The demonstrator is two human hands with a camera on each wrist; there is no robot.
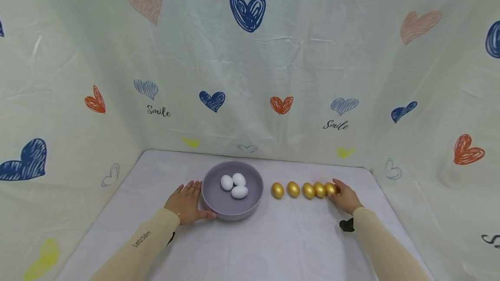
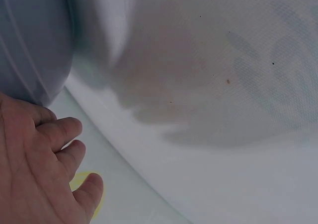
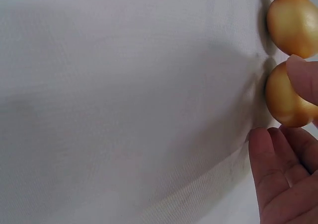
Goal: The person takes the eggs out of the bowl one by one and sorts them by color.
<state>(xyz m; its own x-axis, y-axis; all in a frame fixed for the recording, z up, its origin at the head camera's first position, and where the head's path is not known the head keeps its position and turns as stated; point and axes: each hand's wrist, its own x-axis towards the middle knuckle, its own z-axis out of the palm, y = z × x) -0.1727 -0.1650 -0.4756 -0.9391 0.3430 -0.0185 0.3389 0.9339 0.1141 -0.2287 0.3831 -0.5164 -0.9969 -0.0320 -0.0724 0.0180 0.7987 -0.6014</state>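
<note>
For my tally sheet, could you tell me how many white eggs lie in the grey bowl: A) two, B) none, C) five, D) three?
D: three white eggs lie together in the grey bowl, while the golden eggs sit in a row outside it.

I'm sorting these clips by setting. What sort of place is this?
Most likely a small staged tabletop booth, not a lived-in room: heart-printed fabric walls in a cloth-covered table, with only a grey bowl of white eggs and a row of gold eggs on it.
</note>
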